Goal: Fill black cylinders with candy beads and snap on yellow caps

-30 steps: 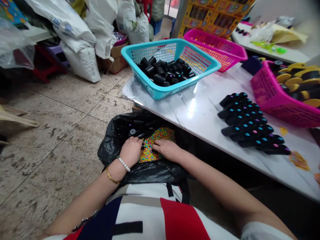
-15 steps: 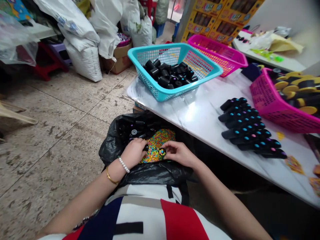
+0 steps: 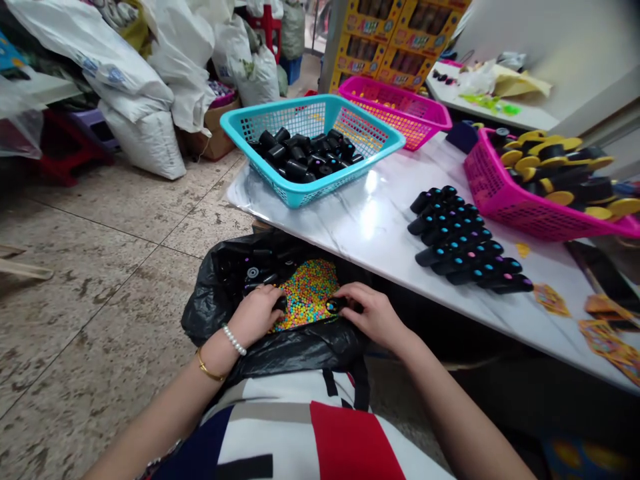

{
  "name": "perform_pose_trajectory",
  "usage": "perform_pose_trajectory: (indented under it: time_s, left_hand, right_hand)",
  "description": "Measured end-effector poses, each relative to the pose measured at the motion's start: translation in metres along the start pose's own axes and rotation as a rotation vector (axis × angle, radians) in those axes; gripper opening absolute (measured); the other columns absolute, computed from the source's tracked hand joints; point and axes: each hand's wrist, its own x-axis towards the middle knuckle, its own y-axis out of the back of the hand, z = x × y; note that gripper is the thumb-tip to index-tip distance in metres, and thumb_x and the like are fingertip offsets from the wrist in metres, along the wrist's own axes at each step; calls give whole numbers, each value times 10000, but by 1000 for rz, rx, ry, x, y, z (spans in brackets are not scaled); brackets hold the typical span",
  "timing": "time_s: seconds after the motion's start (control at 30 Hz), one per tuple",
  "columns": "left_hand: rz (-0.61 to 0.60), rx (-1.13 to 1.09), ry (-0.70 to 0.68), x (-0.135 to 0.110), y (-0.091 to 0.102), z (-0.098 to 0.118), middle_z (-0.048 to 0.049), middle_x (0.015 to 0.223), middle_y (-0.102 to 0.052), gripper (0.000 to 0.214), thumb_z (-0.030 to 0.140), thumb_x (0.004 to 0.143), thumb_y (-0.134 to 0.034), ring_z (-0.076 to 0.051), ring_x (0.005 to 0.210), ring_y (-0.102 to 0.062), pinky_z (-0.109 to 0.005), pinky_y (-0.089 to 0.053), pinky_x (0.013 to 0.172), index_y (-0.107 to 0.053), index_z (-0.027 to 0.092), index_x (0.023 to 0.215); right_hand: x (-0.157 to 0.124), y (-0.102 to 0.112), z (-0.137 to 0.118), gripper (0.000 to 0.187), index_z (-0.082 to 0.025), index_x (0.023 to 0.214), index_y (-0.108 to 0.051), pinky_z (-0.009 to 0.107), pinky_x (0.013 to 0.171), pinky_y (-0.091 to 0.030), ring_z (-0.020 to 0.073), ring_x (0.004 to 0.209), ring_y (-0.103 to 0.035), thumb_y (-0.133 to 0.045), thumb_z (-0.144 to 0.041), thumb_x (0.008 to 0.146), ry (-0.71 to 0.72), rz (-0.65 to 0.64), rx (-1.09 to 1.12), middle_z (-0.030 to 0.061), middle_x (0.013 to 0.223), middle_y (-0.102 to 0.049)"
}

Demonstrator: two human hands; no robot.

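A black plastic bag (image 3: 295,350) lies open on my lap, holding a heap of tiny coloured candies (image 3: 305,293) and several black tubes (image 3: 253,267). My left hand (image 3: 255,313), with a pearl bracelet and a gold bangle at the wrist, is curled over a black tube at the heap's left edge. My right hand (image 3: 373,313) grips a small black tube (image 3: 334,305) filled with candies, held over the heap's right edge.
A white marble table (image 3: 380,227) stands to the right. On it are a teal basket (image 3: 310,190) of black tubes, rows of filled black tubes (image 3: 463,240), and two pink baskets (image 3: 505,193). White sacks (image 3: 145,127) sit on the tiled floor behind.
My right hand went from lying flat in the candies to lifting a filled tube. The view shifted left and slightly up. My left hand stayed at the heap's left edge.
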Motion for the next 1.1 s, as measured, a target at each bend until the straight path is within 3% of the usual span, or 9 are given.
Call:
perform_pose_trajectory:
  time_s: [0.23, 0.33, 0.5, 0.77, 0.93, 1.1]
  left_hand:
    - [-14, -17, -10, -1, -2, 0, -107, 1020, -631, 330, 188, 775, -654, -241, 981, -581, -346, -472, 901, -621, 140, 1099]
    - [-22, -22, -26, -1, -2, 0, -108, 1024, -629, 335, 194, 776, -656, -240, 1003, -576, -345, -466, 919, -617, 140, 1105]
    - [-23, -15, -23, -1, -3, 0, -113, 1028, -628, 337, 196, 777, -655, -249, 1008, -577, -359, -466, 924, -616, 136, 1106]
    - [-21, -56, -43, -1, -3, 0, -112, 1020, -621, 335, 182, 779, -643, -247, 1000, -581, -365, -476, 911, -611, 146, 1110]
    - [-33, -102, -44, 0, -2, 1, -102, 1042, -605, 336, 146, 785, -614, -231, 987, -593, -352, -482, 912, -603, 155, 1121]
    - [53, -164, -108, -5, -4, -2, -89, 1159, -572, 334, 194, 827, -563, -224, 1041, -597, -352, -485, 937, -588, 202, 1160]
  right_hand:
    - [0, 0, 0, 284, -223, 999, -653, 267, 648, -484, 138, 688, -576, -639, -114, 738, -100, 79, 97, 9, 831, -618]
    - [0, 2, -7, 287, -226, 1013, -648, 267, 659, -493, 141, 715, -584, -641, -123, 745, -114, 116, 207, 16, 866, -623]
    - [0, 1, -8, 281, -231, 1000, -671, 284, 675, -493, 146, 724, -578, -655, -137, 736, -127, 106, 213, 23, 877, -621]
    - [-7, -6, -20, 346, -207, 998, -655, 262, 721, -514, 148, 822, -625, -772, -198, 673, -294, 43, 809, 29, 939, -660]
    - [-10, -10, -36, 318, -192, 1005, -657, 264, 708, -523, 135, 754, -634, -740, -180, 699, -332, -43, 777, 25, 900, -672]
    - [-41, 29, -47, 319, -214, 1051, -652, 279, 757, -529, 160, 842, -649, -718, -198, 739, -318, 146, 617, 48, 1003, -682]
